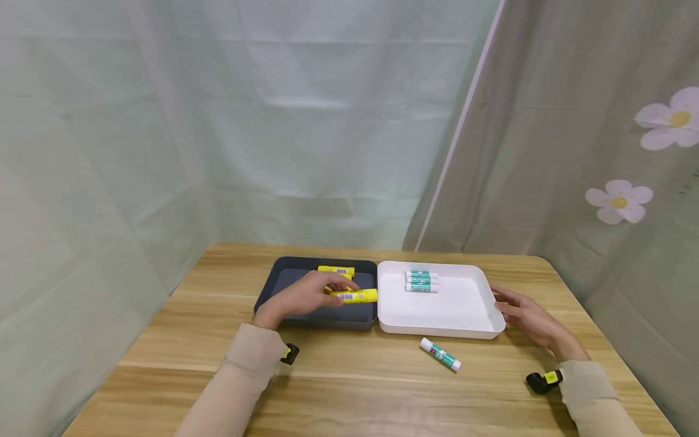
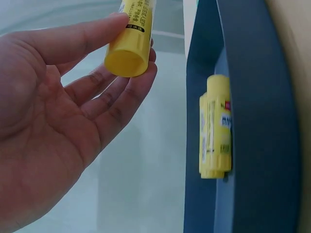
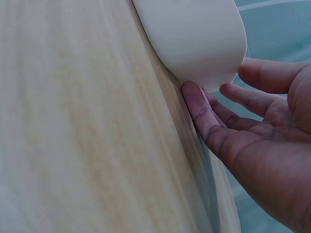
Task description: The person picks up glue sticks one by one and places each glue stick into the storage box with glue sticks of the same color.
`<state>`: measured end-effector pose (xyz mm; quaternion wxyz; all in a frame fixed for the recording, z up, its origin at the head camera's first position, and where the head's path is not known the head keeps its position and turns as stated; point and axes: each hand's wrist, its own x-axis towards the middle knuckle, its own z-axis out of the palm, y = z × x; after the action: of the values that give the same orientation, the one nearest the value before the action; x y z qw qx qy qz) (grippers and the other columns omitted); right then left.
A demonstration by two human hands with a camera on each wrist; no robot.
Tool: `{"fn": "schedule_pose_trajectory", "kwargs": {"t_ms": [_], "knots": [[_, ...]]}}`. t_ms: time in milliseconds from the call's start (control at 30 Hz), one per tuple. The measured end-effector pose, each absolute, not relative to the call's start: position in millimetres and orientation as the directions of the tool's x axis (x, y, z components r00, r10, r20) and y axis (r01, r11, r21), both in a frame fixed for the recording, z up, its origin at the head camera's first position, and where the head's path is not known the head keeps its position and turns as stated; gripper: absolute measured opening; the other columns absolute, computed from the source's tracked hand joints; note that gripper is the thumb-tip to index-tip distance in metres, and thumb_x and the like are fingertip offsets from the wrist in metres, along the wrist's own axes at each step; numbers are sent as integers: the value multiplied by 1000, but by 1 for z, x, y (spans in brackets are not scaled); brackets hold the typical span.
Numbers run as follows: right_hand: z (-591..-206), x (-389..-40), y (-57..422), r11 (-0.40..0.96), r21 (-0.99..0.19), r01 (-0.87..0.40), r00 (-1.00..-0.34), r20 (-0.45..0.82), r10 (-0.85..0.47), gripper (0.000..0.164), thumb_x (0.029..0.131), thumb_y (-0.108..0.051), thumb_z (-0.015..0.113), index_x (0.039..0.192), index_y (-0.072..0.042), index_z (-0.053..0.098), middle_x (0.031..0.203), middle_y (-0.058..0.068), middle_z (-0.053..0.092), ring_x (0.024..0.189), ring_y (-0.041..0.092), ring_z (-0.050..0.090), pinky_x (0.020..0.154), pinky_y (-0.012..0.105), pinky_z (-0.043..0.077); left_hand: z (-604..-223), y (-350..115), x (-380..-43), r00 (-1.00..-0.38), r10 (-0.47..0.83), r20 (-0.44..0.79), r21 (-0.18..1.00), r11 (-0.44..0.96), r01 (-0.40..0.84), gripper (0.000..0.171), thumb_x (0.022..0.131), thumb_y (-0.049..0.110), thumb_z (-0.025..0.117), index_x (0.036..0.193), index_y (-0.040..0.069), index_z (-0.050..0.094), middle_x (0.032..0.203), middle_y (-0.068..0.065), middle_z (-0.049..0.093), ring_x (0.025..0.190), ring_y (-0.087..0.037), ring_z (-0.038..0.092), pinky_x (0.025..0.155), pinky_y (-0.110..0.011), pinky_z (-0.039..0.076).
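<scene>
My left hand (image 1: 311,294) pinches a yellow glue stick (image 1: 360,295) between thumb and fingers above the dark blue-grey tray (image 1: 355,325). In the left wrist view the round yellow end of this glue stick (image 2: 127,60) points toward the palm. More yellow glue sticks (image 2: 218,126) lie side by side inside the dark tray. My right hand (image 1: 532,318) rests against the right side of the white tray (image 1: 464,309). In the right wrist view its fingertips touch the white tray's corner (image 3: 209,48), the fingers only loosely bent.
White-and-green glue sticks (image 1: 422,281) lie in a row toward the back of the white tray. One more white-and-green glue stick (image 1: 440,354) lies slanted on the wooden table (image 1: 349,388) before it. The trays stand edge to edge. Curtains (image 1: 327,121) hang behind the table.
</scene>
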<state>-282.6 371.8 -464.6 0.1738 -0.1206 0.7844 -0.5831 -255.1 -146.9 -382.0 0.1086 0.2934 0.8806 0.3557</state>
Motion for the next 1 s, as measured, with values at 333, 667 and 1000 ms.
{"fn": "schedule_pose_trajectory", "kwargs": {"t_ms": [333, 667, 1000], "knots": [[-464, -283, 372, 304, -953, 22, -909, -145, -391, 71, 110, -18, 52, 163, 7, 12, 162, 40, 14, 114, -5, 51, 93, 14, 47, -376, -155, -266, -827, 563, -10, 671, 616, 412, 38, 96, 6, 73, 132, 18, 72, 123, -3, 69, 107, -18, 63, 88, -36, 55], [-465, -282, 372, 313, -950, 17, -912, -143, -385, 71, 110, -19, 52, 164, 5, 13, 161, 39, 19, 115, 0, 52, 94, 15, 48, -374, -163, -276, -825, 564, -26, 648, 639, 416, 39, 96, 5, 73, 134, 15, 70, 130, -7, 68, 115, -24, 64, 95, -42, 55], [-467, -284, 373, 312, -950, 13, -911, -140, -388, 71, 110, -20, 52, 163, 6, 13, 162, 39, 17, 114, -3, 52, 94, 16, 48, -372, -167, -291, -782, 620, -55, 637, 625, 451, 37, 95, -4, 70, 130, 11, 73, 129, -6, 69, 120, -30, 63, 98, -43, 54]]}}
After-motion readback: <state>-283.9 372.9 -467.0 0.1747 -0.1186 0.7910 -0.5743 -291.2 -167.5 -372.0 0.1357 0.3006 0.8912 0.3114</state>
